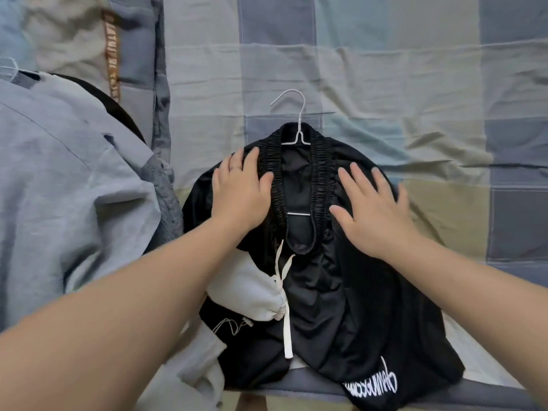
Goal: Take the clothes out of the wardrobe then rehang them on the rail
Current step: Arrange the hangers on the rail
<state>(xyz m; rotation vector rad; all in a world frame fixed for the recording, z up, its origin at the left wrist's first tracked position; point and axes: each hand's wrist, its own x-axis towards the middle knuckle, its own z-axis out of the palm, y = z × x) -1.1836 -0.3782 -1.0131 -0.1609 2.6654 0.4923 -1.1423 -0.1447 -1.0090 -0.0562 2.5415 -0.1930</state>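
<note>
Left hand [240,193], right hand [374,213] flat on shorts [321,295] by bed edge [308,385]

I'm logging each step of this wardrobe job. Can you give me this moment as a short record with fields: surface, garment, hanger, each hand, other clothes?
surface: patchwork bedspread
garment: black shorts, lying flat, elastic waistband, white lettering near one hem
hanger: white wire hanger, inside the waistband, hook lying on the bedspread
left hand: fingers straight, palm resting on the shorts left of the waistband
right hand: fingers straight, palm resting on the shorts right of it
other clothes: light blue shirt at left; pale garment at the shorts' left edge
</note>
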